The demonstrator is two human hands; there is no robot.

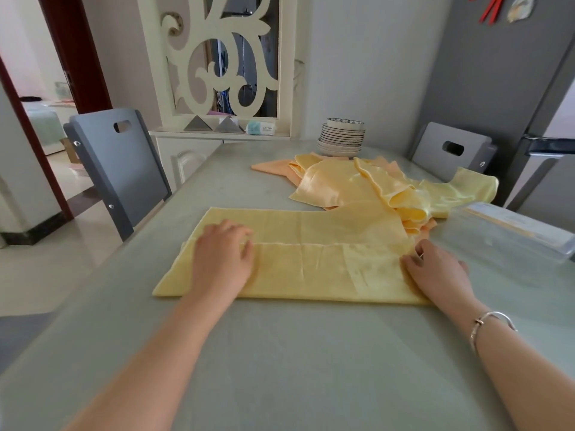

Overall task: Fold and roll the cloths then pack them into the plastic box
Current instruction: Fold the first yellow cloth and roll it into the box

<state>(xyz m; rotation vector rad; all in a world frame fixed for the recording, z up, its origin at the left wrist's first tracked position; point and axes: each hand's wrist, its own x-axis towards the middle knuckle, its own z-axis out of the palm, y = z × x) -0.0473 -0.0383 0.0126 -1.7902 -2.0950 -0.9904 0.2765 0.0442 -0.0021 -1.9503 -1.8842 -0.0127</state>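
Observation:
A yellow cloth (311, 244) lies spread on the grey-green table (280, 353), its near part folded over so a hem runs across the middle. My left hand (222, 259) rests on the cloth's left part with fingers curled over the folded edge. My right hand (435, 269) is at the cloth's right end, fingers curled and pinching the fabric's edge. Behind lies a loose heap of yellow and orange cloths (373, 185). The clear plastic box (510, 231) stands at the right edge of the table, partly cut off.
A stack of bowls and plates (341, 136) stands at the table's far end. Grey chairs stand at the left (115, 169) and far right (451, 150). A grey fridge (513, 88) is at the right, a white carved screen (217, 57) behind.

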